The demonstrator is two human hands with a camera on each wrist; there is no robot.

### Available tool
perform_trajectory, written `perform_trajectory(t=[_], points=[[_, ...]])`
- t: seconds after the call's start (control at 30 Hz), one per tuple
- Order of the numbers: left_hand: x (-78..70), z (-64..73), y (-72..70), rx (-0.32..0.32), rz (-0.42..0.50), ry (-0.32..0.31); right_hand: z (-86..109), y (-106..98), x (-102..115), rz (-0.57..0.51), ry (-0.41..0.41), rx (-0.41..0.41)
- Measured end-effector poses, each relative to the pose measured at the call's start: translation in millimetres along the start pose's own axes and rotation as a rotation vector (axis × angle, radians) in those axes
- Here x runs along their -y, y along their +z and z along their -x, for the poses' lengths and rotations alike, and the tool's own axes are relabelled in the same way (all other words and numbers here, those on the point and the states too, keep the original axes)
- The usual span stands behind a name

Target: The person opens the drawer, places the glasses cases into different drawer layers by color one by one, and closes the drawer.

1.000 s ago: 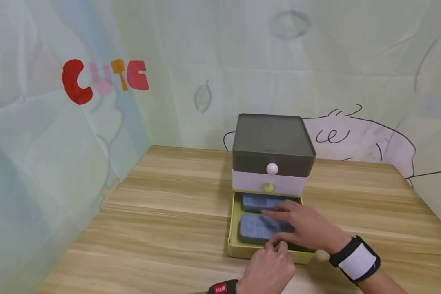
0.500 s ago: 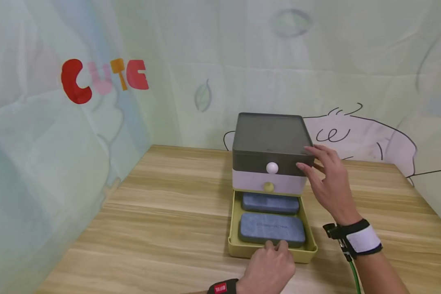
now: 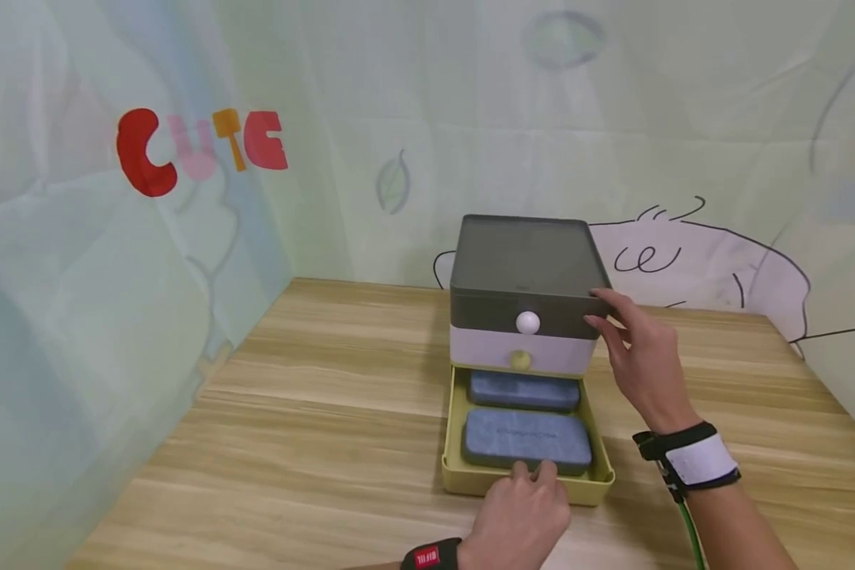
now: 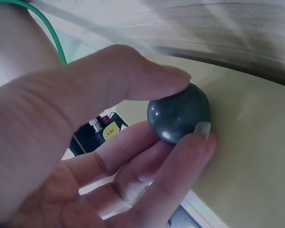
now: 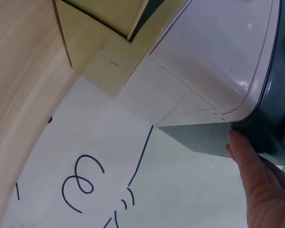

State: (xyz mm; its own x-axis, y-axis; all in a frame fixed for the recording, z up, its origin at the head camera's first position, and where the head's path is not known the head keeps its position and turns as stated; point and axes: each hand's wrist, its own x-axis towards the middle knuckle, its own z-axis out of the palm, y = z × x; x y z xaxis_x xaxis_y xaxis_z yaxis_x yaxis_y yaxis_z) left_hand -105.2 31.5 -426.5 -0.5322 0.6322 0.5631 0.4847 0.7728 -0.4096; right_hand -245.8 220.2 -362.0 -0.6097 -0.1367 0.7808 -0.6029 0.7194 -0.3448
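A small three-tier drawer unit (image 3: 530, 257) stands on the table, grey on top, whitish in the middle and yellow at the bottom. Its yellow bottom drawer (image 3: 450, 443) is pulled out. Two blue oblong cases, like glasses cases, lie inside, a front case (image 3: 527, 435) and a back case (image 3: 523, 392) partly under the unit. My left hand (image 3: 518, 518) pinches the drawer's dark round knob (image 4: 180, 111) between thumb and fingers; the head view hides this knob. My right hand (image 3: 644, 360) grips the grey tier's front right corner, thumb at the front and a finger along the top edge.
A white knob (image 3: 528, 322) and a yellow knob (image 3: 520, 360) mark the two upper drawers, both pushed in. Wood-grain table (image 3: 313, 412) surrounds the unit. Printed cloth (image 3: 370, 103) hangs behind and at the left. A green cable (image 3: 689, 526) runs from the right wrist strap.
My right hand has left the blue cases in the drawer and moved up to the unit's front right corner. My left hand stays at the drawer front.
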Motion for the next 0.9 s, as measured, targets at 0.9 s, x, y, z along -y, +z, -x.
perform_trajectory(t=[0.9], points=[[9.9, -6.5, -1.8, 0.12, 0.019, -0.009, 2.2, -2.0, 0.2, -0.007, 0.018, 0.023]])
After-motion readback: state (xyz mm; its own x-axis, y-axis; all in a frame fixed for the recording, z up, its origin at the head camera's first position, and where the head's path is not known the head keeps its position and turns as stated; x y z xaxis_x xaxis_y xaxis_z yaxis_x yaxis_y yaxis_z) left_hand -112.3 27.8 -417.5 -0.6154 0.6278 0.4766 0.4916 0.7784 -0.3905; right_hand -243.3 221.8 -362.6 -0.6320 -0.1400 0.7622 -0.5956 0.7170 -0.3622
